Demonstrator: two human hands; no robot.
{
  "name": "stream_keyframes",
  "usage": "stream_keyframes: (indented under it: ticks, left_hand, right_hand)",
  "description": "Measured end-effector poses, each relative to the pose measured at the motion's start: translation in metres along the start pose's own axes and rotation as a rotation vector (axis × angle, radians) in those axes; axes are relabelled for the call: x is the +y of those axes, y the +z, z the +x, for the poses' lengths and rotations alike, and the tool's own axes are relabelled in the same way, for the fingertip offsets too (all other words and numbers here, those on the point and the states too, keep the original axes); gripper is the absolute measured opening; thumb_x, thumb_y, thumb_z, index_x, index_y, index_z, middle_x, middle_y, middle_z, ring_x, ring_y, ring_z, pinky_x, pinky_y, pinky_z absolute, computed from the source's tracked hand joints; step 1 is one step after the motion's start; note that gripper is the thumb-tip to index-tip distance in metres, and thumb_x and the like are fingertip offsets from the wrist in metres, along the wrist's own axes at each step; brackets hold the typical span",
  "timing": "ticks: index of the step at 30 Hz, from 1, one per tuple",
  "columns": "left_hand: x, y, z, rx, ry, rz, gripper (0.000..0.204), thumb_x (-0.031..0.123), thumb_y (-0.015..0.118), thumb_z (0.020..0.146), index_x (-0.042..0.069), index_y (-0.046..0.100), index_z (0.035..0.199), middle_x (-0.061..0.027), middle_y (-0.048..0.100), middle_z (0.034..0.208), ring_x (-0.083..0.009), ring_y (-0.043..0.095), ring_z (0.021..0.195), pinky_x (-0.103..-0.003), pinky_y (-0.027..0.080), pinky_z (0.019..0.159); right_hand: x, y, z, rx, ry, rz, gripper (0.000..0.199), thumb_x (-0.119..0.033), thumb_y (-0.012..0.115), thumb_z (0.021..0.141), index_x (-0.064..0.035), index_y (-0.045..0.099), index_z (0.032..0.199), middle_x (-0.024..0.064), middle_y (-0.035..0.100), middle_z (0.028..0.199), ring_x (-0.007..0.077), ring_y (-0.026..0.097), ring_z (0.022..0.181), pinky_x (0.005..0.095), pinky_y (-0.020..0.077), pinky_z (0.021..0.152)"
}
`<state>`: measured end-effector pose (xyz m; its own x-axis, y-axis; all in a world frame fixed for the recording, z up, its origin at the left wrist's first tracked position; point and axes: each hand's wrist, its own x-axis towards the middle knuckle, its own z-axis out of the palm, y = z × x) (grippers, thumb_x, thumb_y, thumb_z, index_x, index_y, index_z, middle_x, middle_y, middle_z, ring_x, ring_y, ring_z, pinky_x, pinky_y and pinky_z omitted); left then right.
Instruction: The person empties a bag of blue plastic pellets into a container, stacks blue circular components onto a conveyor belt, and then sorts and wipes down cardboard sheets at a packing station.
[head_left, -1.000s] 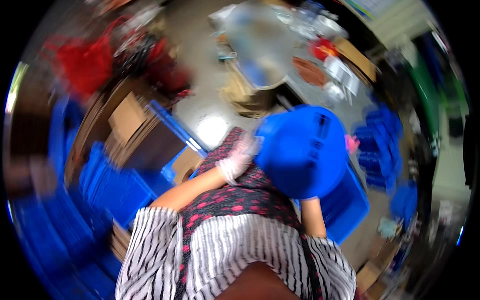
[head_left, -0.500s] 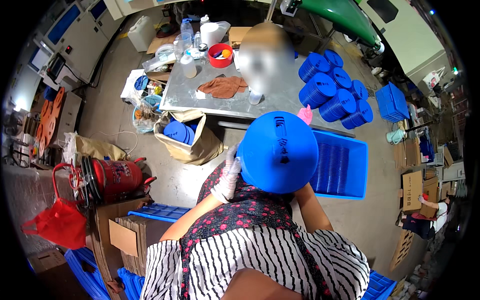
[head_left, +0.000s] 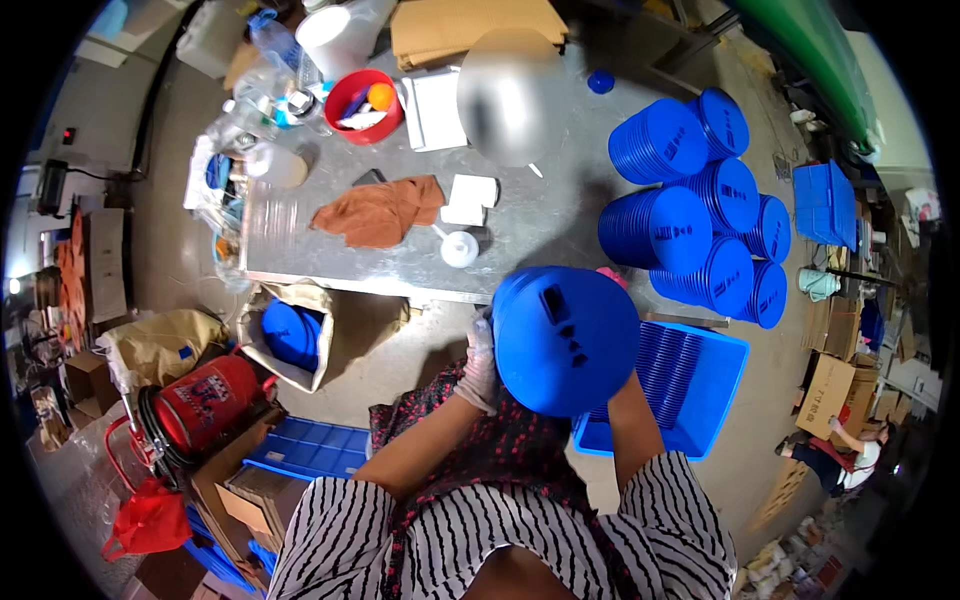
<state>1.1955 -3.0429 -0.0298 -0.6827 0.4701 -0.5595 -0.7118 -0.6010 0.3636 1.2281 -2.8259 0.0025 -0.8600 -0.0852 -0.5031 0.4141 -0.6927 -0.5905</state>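
A gloved left hand (head_left: 480,368) is clamped on the left edge of a stack of blue discs (head_left: 566,341) held before the body. The right hand (head_left: 613,277) is mostly hidden behind it, only a pink tip showing; its grip cannot be told. The stack covers part of the table's near edge and a corner of the blue crate (head_left: 737,385). Bare floor (head_left: 385,370) separates crate from sack (head_left: 322,372). On the table (head_left: 560,220), open room lies between the white bottle (head_left: 459,249) and the disc piles (head_left: 690,205); a round blur obscures the far side.
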Motion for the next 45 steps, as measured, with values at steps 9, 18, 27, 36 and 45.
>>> stream_keyframes:
  ticks: [9, 18, 27, 36, 45]
  left_hand:
    - [-0.100, -0.087, 0.149, 0.022, 0.399, 0.609, 0.055, 0.050, 0.044, 0.094, 0.013, 0.039, 0.134, -0.0128, 0.051, 0.128, -0.0249, 0.054, 0.113, -0.038, 0.048, 0.094]
    - [-0.111, -0.061, 0.149, 0.352, -0.060, -0.257, 0.060, 0.047, 0.046, 0.094, 0.006, 0.032, 0.137, -0.0160, 0.050, 0.116, -0.0236, 0.055, 0.095, -0.035, 0.051, 0.080]
    - [-0.027, -0.108, 0.016, 0.371, 0.281, 0.889, 0.029, 0.021, 0.052, 0.096, 0.002, 0.057, 0.117, -0.0128, 0.061, 0.110, -0.0230, 0.060, 0.101, -0.032, 0.047, 0.087]
    - [0.007, -0.216, -0.261, 1.399, -0.043, 0.350, 0.038, 0.033, 0.048, 0.094, 0.005, 0.058, 0.117, -0.0169, 0.065, 0.107, -0.0273, 0.061, 0.101, -0.036, 0.046, 0.088]
    - [-0.015, -0.249, -0.375, 1.465, 0.006, 0.074, 0.038, 0.036, 0.051, 0.093, 0.009, 0.058, 0.117, -0.0229, 0.061, 0.113, -0.0390, 0.057, 0.107, -0.042, 0.045, 0.091]
  right_hand:
    - [-0.035, -0.076, 0.146, 0.011, 0.069, -0.011, 0.056, -0.045, 0.036, 0.100, -0.0035, 0.044, 0.137, 0.0100, 0.049, 0.136, 0.0219, 0.044, 0.128, 0.0333, 0.0319, 0.108]
    - [-0.044, -0.069, 0.191, 0.133, 0.228, -0.152, 0.048, -0.036, 0.045, 0.097, -0.0021, 0.051, 0.131, 0.0117, 0.054, 0.131, 0.0242, 0.049, 0.123, 0.0349, 0.0370, 0.104]
    - [-0.008, -0.151, 0.076, 0.463, -0.035, -0.117, 0.051, -0.038, 0.049, 0.094, -0.0029, 0.049, 0.132, 0.0146, 0.052, 0.133, 0.0298, 0.045, 0.128, 0.0427, 0.0364, 0.105]
    - [0.167, 0.063, 0.034, 0.176, 0.556, -0.989, 0.043, -0.028, 0.054, 0.094, -0.0045, 0.052, 0.129, 0.0145, 0.052, 0.132, 0.0246, 0.046, 0.125, 0.0383, 0.0350, 0.106]
    - [0.251, 0.267, 0.110, -0.585, 0.375, -1.634, 0.027, -0.013, 0.056, 0.094, 0.0002, 0.059, 0.118, 0.0077, 0.063, 0.111, 0.0159, 0.058, 0.102, 0.0279, 0.0446, 0.092]
